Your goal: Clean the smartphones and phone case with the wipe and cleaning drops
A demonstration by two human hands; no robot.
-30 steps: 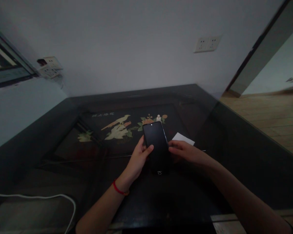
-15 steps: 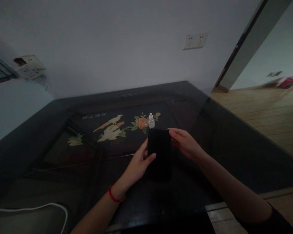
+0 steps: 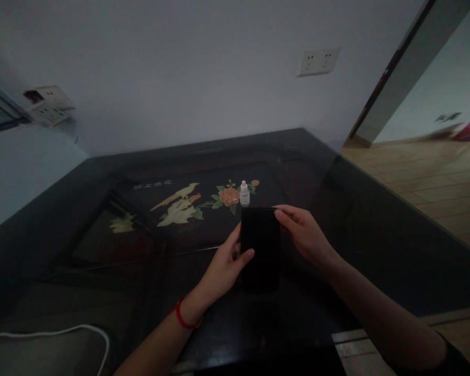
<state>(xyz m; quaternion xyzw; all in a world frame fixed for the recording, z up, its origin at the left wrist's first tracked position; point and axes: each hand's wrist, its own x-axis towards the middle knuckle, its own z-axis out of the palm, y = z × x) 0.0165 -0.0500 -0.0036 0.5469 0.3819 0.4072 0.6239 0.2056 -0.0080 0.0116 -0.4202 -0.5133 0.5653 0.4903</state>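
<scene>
A black smartphone (image 3: 260, 261) with a dark screen is held upright above the near part of the table. My left hand (image 3: 223, 266) grips its left side, thumb lying over the front; a red bracelet circles that wrist. At the phone's top right corner, my right hand (image 3: 303, 230) pinches the edge between thumb and fingers. Fingers behind the phone are hidden. Just beyond the phone's top edge stands a small white dropper bottle (image 3: 245, 195), upright, touched by neither hand.
The dark glossy table (image 3: 317, 183) bears an inlaid bird-and-flower picture (image 3: 176, 214). A white cable (image 3: 74, 329) curves at the near left. Behind the table rises a wall with sockets (image 3: 318, 61). Wooden floor (image 3: 407, 183) lies to the right.
The view has shifted slightly, and the phone with both hands sits a little farther right in the picture. Both hands keep their hold; the right fingers are slightly repositioned at the corner.
</scene>
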